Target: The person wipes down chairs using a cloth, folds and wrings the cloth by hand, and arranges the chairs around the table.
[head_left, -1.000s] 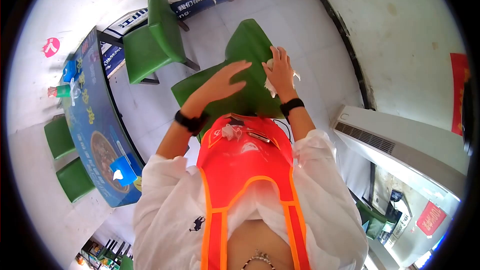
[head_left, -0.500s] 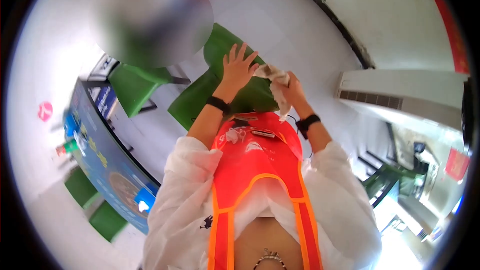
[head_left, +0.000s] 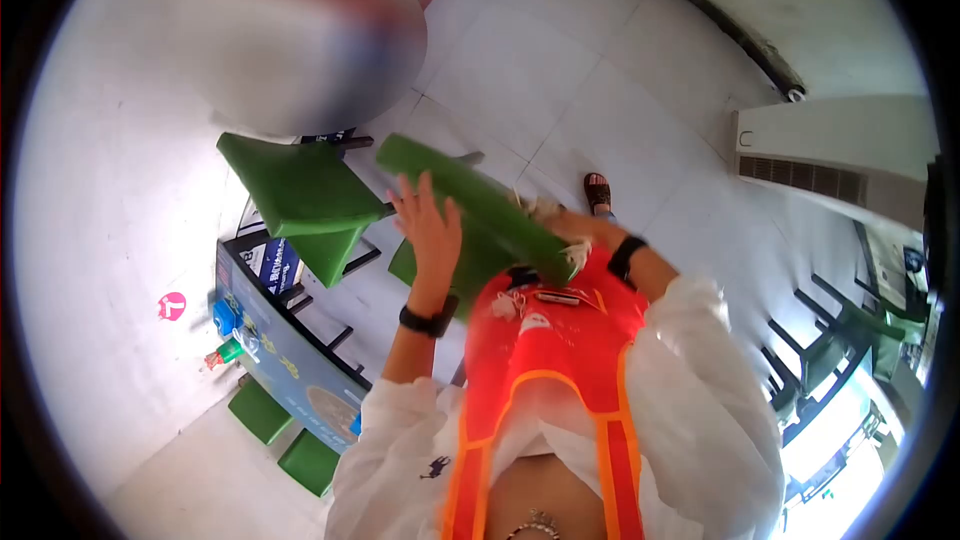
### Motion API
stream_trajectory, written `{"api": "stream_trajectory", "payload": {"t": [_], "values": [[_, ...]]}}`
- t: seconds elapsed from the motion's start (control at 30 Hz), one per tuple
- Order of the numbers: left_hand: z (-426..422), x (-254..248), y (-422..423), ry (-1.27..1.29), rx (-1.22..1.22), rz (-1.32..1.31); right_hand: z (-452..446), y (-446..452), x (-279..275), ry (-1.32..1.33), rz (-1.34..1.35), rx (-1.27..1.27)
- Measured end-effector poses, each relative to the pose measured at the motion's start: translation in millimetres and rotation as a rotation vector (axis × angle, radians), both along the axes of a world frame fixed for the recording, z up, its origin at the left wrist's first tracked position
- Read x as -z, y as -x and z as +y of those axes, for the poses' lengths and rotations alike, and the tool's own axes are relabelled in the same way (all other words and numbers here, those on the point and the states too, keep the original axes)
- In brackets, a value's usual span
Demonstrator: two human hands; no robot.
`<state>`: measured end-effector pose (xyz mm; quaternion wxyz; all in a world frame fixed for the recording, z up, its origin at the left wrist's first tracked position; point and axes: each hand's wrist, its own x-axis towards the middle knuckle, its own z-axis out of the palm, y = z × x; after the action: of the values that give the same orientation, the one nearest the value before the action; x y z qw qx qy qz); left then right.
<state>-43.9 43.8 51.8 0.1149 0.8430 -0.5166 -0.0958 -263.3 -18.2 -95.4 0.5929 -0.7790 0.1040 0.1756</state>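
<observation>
A green chair (head_left: 480, 215) stands right in front of me, its backrest running diagonally between my hands. My left hand (head_left: 427, 225) lies against the left part of the backrest with its fingers spread. On the right side, my right hand (head_left: 585, 228) is closed on a whitish cloth (head_left: 575, 258) at the backrest's other end. The cloth shows on both sides of that hand, and the fingers are blurred and partly hidden. A phone-like object (head_left: 558, 298) sits at the pocket of my red apron (head_left: 530, 350).
More green chairs (head_left: 310, 190) stand at the left beside a blue-topped table (head_left: 290, 355) with a green-and-red container (head_left: 225, 352). A white air conditioner (head_left: 830, 150) is at the right. My foot (head_left: 598, 192) is on the tiled floor (head_left: 560, 70). A blurred oval covers the upper left.
The view has turned and shifted. The chair's backrest now lies at a different angle. My left hand has moved away from the right hand, onto the backrest. The cloth has moved to the backrest's right end.
</observation>
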Motion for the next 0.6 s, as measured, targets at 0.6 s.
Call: {"api": "stream_trajectory", "payload": {"t": [0.6], "values": [[-43.7, 27.4, 70.6, 0.024, -0.558, 0.175, 11.4, -136.0, 97.8, -0.471, -0.315, 0.511]]}}
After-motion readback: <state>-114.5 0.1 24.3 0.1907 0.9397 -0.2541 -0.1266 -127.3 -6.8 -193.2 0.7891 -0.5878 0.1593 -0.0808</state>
